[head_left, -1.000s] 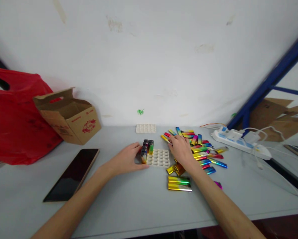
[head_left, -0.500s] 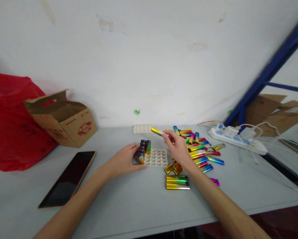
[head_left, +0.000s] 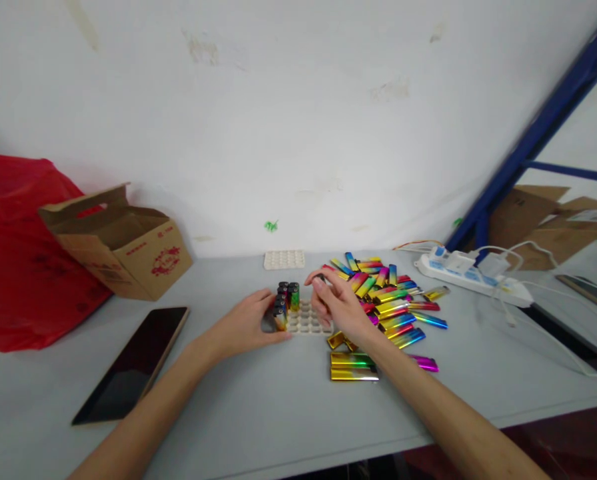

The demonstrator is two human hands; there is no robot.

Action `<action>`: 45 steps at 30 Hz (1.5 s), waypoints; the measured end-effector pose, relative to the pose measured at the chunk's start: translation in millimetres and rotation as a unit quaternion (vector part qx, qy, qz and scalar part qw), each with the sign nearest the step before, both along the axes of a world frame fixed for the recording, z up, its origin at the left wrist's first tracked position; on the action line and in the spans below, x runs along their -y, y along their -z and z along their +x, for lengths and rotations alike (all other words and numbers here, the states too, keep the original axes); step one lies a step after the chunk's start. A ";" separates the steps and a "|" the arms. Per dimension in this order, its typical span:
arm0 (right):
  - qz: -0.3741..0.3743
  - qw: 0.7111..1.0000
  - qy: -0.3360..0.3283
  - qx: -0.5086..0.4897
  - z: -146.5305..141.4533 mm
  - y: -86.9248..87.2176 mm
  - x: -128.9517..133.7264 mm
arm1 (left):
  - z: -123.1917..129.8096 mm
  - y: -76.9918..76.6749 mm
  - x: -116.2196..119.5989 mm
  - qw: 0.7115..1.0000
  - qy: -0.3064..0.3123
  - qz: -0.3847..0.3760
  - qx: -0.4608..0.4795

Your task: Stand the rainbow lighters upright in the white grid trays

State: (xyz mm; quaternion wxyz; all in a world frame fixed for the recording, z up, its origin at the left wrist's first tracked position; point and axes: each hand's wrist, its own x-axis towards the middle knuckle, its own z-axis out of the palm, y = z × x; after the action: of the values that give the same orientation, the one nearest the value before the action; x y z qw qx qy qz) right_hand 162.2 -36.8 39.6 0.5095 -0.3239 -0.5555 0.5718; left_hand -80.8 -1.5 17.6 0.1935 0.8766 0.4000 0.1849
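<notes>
A white grid tray [head_left: 308,325] lies on the table, with several upright lighters [head_left: 281,308] in its left end, their dark tops facing up. My left hand [head_left: 246,321] is curled around that end, thumb at the front corner and fingers at the back, gripping the tray. Over the tray's right part, my right hand [head_left: 339,303] pinches a lighter [head_left: 320,277]; only its dark end shows and the fingers hide the body. To the right lies a heap of shiny rainbow lighters [head_left: 396,309]. Two more gold-green lighters [head_left: 353,367] lie side by side in front.
A second white tray [head_left: 284,259] lies by the wall. On the left are a dark tablet [head_left: 131,363], an open cardboard box [head_left: 148,257] and a red plastic bag [head_left: 33,260]. A power strip [head_left: 473,277] with cables sits at the right, beside a blue metal frame [head_left: 523,147].
My right hand has moved left and over the tray, turning the gold lighter from lying sideways to dark end up. My left hand keeps its place at the tray.
</notes>
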 end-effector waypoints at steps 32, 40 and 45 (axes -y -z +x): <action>0.163 0.937 0.171 0.258 -2.9 9.7 4.7 | 3.9 -4.2 2.1 1.000 -0.008 -0.005 -0.029; 0.277 0.868 0.150 0.383 2.6 8.7 2.6 | 2.5 -2.6 1.7 1.000 -0.008 -0.008 -0.027; 0.289 0.844 0.157 0.424 4.2 16.4 0.8 | 3.5 -5.0 3.0 1.000 -0.004 -0.001 -0.019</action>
State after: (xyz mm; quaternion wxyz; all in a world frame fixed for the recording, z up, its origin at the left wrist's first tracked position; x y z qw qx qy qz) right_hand 166.4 -37.6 23.1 0.3775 -0.4562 -0.7990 0.1044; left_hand -77.3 -4.5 22.5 0.1861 0.8783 0.4068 0.1687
